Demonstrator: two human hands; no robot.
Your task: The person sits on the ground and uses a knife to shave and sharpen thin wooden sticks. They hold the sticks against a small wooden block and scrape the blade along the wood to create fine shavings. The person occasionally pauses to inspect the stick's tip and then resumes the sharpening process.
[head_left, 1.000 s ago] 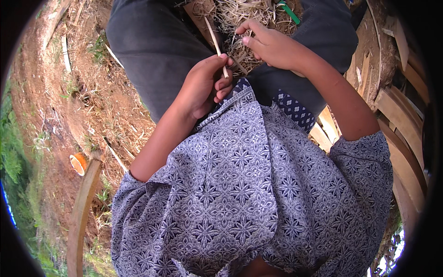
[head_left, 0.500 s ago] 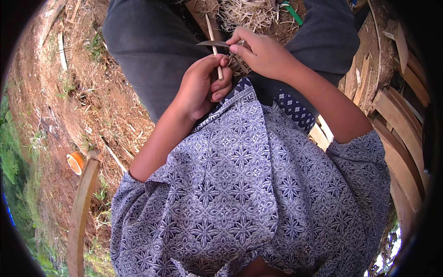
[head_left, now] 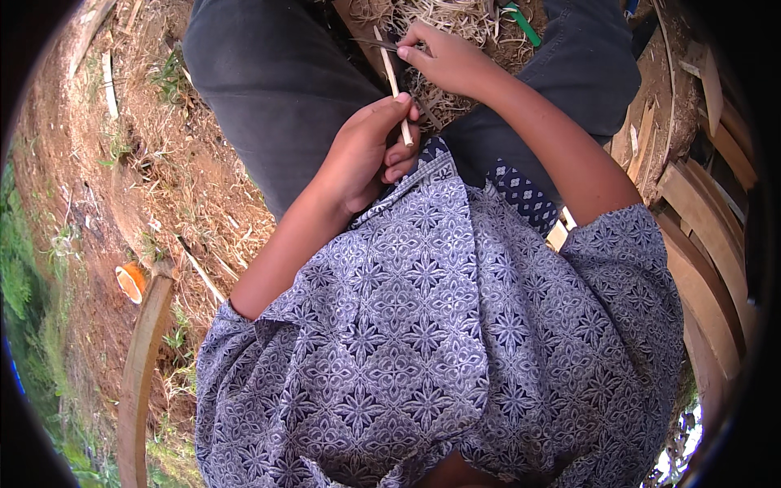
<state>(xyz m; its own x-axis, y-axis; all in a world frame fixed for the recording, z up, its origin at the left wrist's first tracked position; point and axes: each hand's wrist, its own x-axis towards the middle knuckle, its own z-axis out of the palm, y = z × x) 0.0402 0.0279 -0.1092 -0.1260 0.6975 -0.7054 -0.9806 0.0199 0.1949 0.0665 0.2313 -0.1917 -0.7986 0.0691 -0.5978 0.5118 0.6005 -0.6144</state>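
A slim pale wooden stick (head_left: 392, 75) slants away from me between my legs. My left hand (head_left: 358, 150) is closed round its near end, thumb lying along the top. In my right hand (head_left: 451, 65) is a knife (head_left: 378, 44), pinched between thumb and fingers. Its thin dark blade points left and lies across the stick near the far end. Part of the knife is hidden by the right hand, and the left hand's fingers curl partly out of sight under the stick.
Pale wood shavings (head_left: 464, 20) are heaped between my legs, with a green object (head_left: 523, 26) beside them. Curved wooden planks (head_left: 706, 215) are stacked at the right. On the dirt at the left are an orange cup-like thing (head_left: 130, 282) and a plank (head_left: 142, 374).
My right hand has moved the knife away from me along the stick, toward its far tip. My left hand, with the stick, has shifted slightly right.
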